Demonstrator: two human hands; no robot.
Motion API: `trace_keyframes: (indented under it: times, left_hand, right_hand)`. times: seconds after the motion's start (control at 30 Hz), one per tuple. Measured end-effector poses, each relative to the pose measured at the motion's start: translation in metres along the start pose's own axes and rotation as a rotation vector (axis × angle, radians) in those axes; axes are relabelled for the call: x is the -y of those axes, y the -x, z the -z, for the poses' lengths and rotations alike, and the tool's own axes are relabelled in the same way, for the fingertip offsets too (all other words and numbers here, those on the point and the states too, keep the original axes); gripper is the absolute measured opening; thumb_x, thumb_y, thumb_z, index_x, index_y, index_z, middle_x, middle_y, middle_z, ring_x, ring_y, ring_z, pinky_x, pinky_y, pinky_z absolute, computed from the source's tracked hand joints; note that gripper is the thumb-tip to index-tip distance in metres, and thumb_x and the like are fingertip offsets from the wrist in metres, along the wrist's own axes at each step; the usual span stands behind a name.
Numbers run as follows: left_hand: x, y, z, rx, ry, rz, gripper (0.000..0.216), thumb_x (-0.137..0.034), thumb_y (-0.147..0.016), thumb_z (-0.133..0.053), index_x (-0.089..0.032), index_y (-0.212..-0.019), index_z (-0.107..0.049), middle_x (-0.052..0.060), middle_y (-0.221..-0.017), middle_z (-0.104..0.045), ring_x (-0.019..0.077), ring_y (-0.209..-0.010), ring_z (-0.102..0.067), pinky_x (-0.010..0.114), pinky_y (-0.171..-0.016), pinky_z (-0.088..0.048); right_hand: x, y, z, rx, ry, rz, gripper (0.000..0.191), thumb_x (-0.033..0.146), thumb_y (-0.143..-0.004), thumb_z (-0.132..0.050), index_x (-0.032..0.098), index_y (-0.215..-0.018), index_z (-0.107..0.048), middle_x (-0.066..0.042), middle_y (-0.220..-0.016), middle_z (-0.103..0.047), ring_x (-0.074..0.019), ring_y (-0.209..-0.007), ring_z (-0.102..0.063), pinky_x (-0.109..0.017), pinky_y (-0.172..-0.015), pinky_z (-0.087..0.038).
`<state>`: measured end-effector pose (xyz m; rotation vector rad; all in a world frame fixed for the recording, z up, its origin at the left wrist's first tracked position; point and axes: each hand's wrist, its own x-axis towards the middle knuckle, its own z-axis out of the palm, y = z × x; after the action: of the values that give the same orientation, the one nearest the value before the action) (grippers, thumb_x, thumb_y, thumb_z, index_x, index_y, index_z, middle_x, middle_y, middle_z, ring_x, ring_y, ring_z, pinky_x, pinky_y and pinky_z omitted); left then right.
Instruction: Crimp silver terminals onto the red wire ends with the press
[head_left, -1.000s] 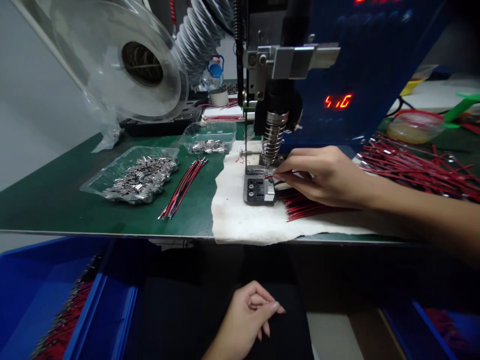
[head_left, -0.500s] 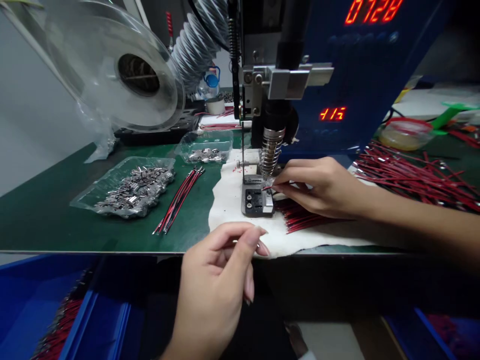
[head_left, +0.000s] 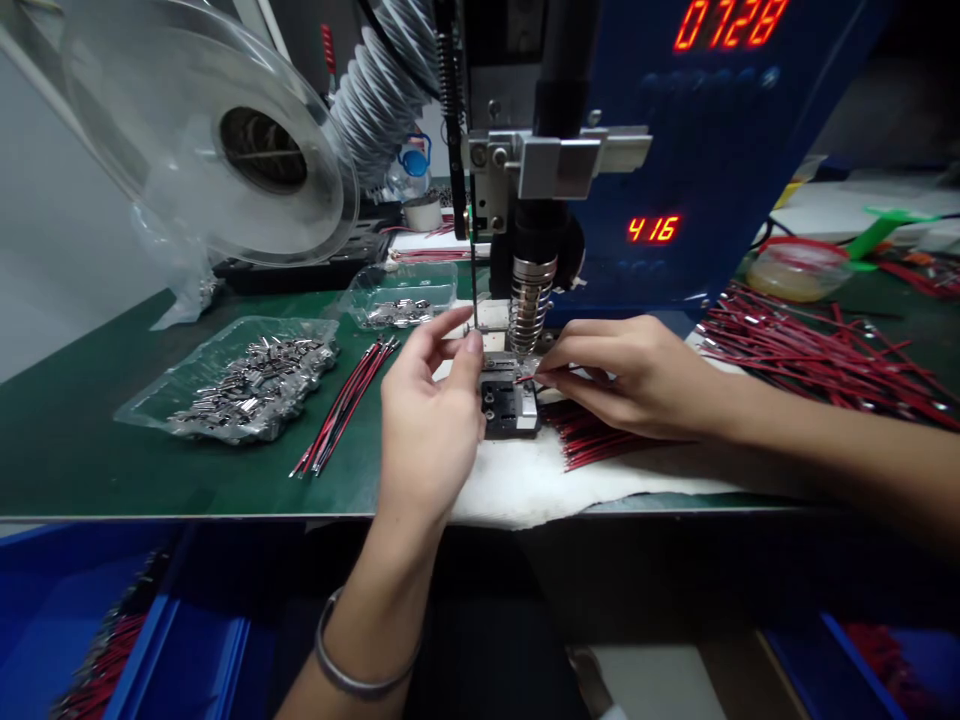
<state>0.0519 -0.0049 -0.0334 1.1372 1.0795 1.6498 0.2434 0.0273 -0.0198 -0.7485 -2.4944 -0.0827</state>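
My right hand point(head_left: 637, 380) pinches a thin red wire point(head_left: 525, 379), its end on the small black and metal fixture point(head_left: 499, 408) under the machine's spring-wrapped soldering tip point(head_left: 532, 300). Just left of that fixture is my left hand point(head_left: 435, 410), thumb and forefinger together near its upper left edge. Whatever these fingers hold is too small or hidden to name. Beneath my right hand lies a bundle of red and black wires point(head_left: 589, 437) on a white cloth point(head_left: 495, 490).
Small metal parts fill a clear tray point(head_left: 247, 385), with fewer in a second tray point(head_left: 401, 300) behind. A small wire bundle point(head_left: 345, 405) lies beside them. To the right are a large wire pile point(head_left: 817, 350) and a round tub point(head_left: 799, 270). The blue machine point(head_left: 675, 270) stands behind.
My left hand has risen from the table's front edge to the fixture's left side. My right hand keeps its hold on the wire. The lower red display reads differently. The view has shifted slightly.
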Motion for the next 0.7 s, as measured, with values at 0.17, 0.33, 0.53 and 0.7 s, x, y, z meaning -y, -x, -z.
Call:
trace_keyframes:
  times: [0.17,0.33,0.53,0.7]
  left_hand:
    - [0.008,0.001,0.002,0.03,0.059,0.043,0.026,-0.032,-0.078,-0.075,-0.018,-0.088,-0.055,-0.001,-0.077,-0.06,0.0017,-0.036,-0.038,0.017,-0.03,-0.028]
    - [0.012,0.009,0.01,0.067,-0.048,0.067,0.022,-0.036,-0.08,-0.073,-0.016,-0.088,-0.066,-0.003,-0.068,-0.054,0.0008,-0.04,-0.033,0.016,-0.036,-0.029]
    - [0.013,0.011,0.01,0.073,-0.141,0.032,0.019,-0.036,-0.084,-0.069,-0.02,-0.092,-0.071,-0.001,-0.066,-0.057,0.0084,-0.057,-0.054,0.018,-0.054,-0.045]
    - [0.01,0.01,0.008,0.076,-0.171,0.016,0.016,-0.03,-0.082,-0.07,-0.018,-0.093,-0.07,0.004,-0.088,-0.068,0.0114,-0.068,-0.061,0.022,-0.062,-0.051]
  right_hand:
    - [0.0,0.0,0.0,0.001,0.008,-0.004,0.02,0.024,-0.094,-0.052,0.013,-0.096,-0.068,-0.007,-0.086,-0.065,-0.0121,-0.07,-0.06,-0.024,-0.062,-0.043]
    - [0.0,-0.001,0.0,-0.003,0.011,0.005,0.018,0.023,-0.094,-0.052,0.014,-0.095,-0.067,-0.006,-0.085,-0.065,-0.0116,-0.067,-0.059,-0.024,-0.06,-0.042]
    - [0.0,0.0,-0.001,-0.001,0.006,0.003,0.017,0.023,-0.094,-0.052,0.015,-0.098,-0.067,-0.007,-0.088,-0.066,-0.0131,-0.071,-0.061,-0.025,-0.062,-0.045]
    - [0.004,-0.001,-0.001,-0.012,0.039,-0.03,0.017,0.023,-0.094,-0.051,0.016,-0.099,-0.066,-0.007,-0.093,-0.067,-0.0165,-0.082,-0.063,-0.027,-0.07,-0.049]
